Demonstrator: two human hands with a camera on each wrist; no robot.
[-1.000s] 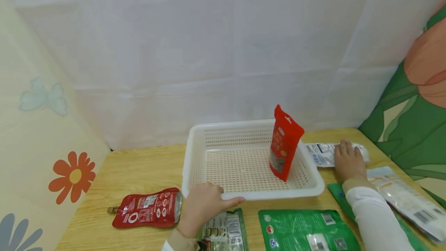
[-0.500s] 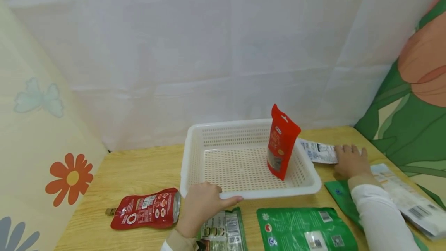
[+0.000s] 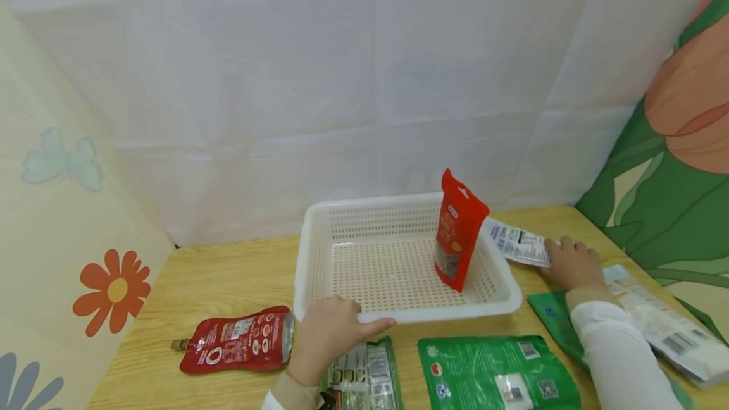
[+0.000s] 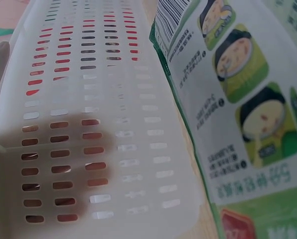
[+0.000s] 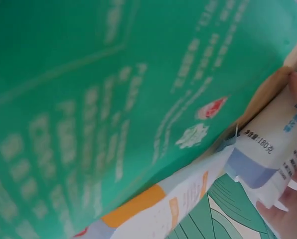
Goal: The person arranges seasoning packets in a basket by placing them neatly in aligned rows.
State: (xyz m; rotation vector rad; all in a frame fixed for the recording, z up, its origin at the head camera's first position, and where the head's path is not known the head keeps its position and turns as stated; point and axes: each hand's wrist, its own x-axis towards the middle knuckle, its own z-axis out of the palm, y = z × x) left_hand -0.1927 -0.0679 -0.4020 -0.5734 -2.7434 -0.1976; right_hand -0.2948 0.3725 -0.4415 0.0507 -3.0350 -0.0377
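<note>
My left hand [image 3: 330,334] grips the near rim of a white perforated plastic basket [image 3: 364,204] near its left corner. Its fingers show dark through the slots of the basket wall [image 4: 103,99] in the left wrist view. Inside the basket, on the right, a red pouch [image 3: 459,226] stands upright with a slight lean. Beyond the basket's right side, my right hand [image 3: 575,263] holds the right end of a white printed packet [image 3: 518,244]. In the right wrist view the fingers [image 5: 293,204] and thumb curl round that packet's end.
A red spouted pouch [image 3: 239,340] lies left of the basket. In front lie a green-edged packet [image 3: 364,375] and a green pouch [image 3: 495,372]. Another green pouch [image 3: 555,321] and a long white packet [image 3: 666,328] lie by my right forearm. A white cloth [image 3: 285,81] hangs behind the table.
My right hand has taken hold of the white packet's end, and the packet has tilted, its left end now angled up toward the basket's rim. My left hand stays on the basket.
</note>
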